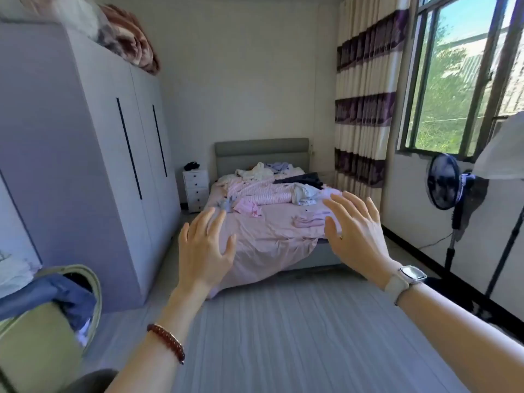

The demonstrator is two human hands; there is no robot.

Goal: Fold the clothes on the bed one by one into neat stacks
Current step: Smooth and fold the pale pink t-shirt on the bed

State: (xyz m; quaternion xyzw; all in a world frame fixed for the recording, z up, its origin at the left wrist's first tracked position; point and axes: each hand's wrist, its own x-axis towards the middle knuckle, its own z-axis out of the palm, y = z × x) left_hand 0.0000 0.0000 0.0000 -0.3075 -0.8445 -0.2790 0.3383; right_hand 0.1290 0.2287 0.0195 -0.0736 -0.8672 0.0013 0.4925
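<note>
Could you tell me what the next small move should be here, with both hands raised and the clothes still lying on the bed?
Probably step forward to the foot of the bed. Both the left hand and the right hand are open and hold nothing, and bare floor lies between the person and the bed, so the crumpled pink garment and the other clothes seem out of reach from here.

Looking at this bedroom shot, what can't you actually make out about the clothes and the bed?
Head view only:
- Clothes heap near the headboard: too small and tangled to count garments.
- Folded pink stack: partly hidden behind the right hand.
- Bed's near corners: covered by both hands; left hand.
- Basket: cut off by the left edge.
</note>
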